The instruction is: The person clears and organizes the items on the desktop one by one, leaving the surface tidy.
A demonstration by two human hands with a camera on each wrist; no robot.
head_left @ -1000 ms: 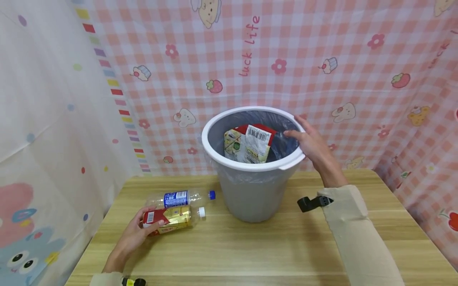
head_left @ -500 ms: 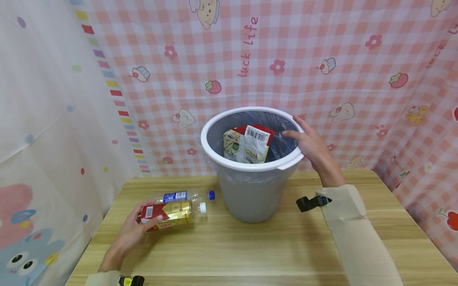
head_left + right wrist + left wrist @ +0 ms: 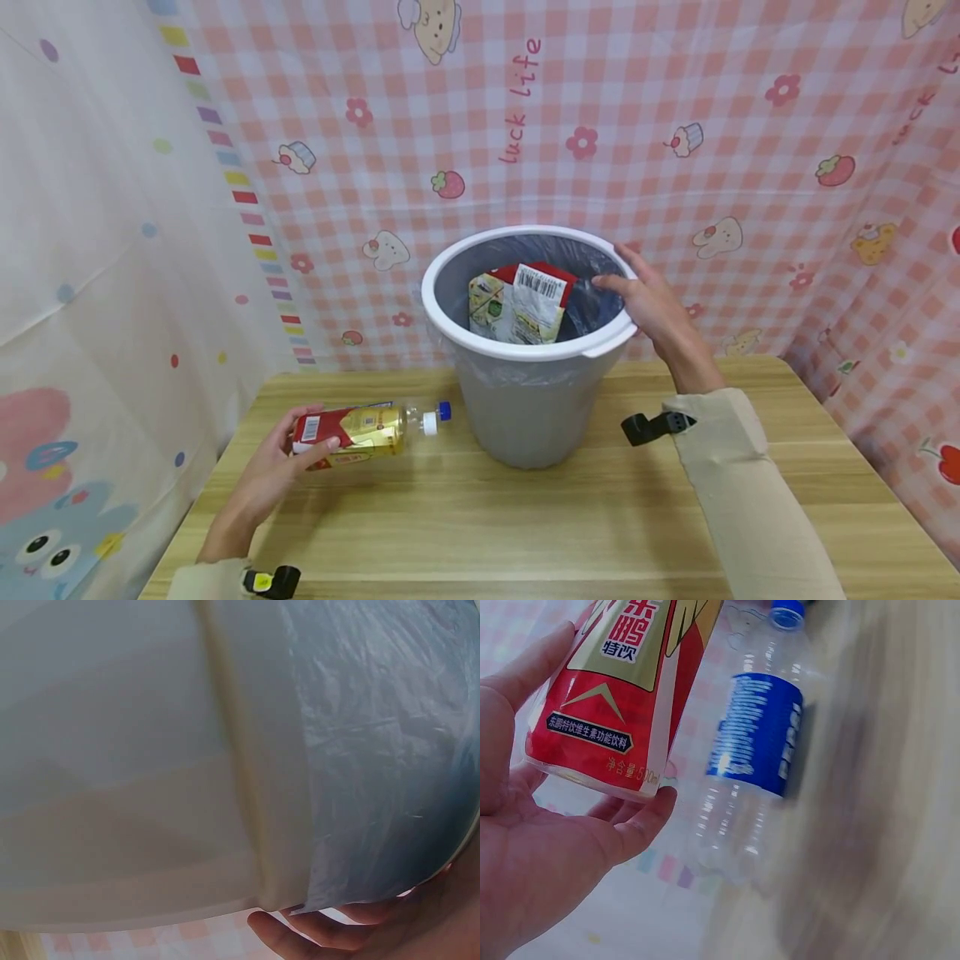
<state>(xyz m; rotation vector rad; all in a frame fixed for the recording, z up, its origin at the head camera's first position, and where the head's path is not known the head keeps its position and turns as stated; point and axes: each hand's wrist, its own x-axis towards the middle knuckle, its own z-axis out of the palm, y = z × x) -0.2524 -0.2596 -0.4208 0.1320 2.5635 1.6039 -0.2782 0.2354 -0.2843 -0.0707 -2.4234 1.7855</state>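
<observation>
My left hand [image 3: 273, 467] grips the base end of a drink bottle [image 3: 352, 429] with a red and gold label and a white cap. In the left wrist view the bottle is raised off the table. Behind it lies a clear plastic bottle [image 3: 757, 735] with a blue label, mostly covered in the head view except for its blue cap [image 3: 445, 411] end. On the grey trash bin [image 3: 525, 408], my right hand [image 3: 663, 317] holds the right side of the white rim, thumb inside and fingers outside. Printed wrappers [image 3: 536, 304] lie inside the bin.
A clear liner [image 3: 375, 750] covers the bin's inside and folds over its rim. The wooden table [image 3: 465, 533] meets a pink checked curtain [image 3: 360, 208] at the back. A white curtain [image 3: 135, 250] hangs along the left.
My left hand has lifted the red and gold bottle, which now covers most of the clear bottle in the head view. My right hand stays on the bin rim.
</observation>
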